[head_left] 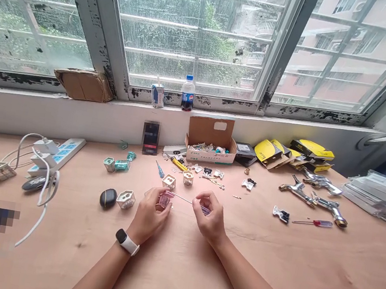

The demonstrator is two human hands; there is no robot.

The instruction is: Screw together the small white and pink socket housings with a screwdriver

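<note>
My left hand (151, 209), with a white-banded watch on its wrist, is closed around a pink see-through pencil sharpener (164, 200). In my right hand (211, 217) is a screwdriver (184, 199); my fingers wrap its clear purplish handle. Its thin shaft points left, and the tip reaches the top of the pink sharpener. Whether the tip sits in a screw is too small to tell. Just beyond my hands stand two whitish two-hole pencil sharpeners, one (169, 182) nearer and one (188, 178) to its right. Another whitish sharpener (126, 199) lies left of my left hand.
A black case (108, 198) and teal sharpener parts (122, 165) lie left. Behind stands an open carton (209, 157) of small parts. Metal taps (329, 210), a second screwdriver (312, 222) and yellow boxes (268, 152) are right. A power strip (63, 153) with cables lies far left.
</note>
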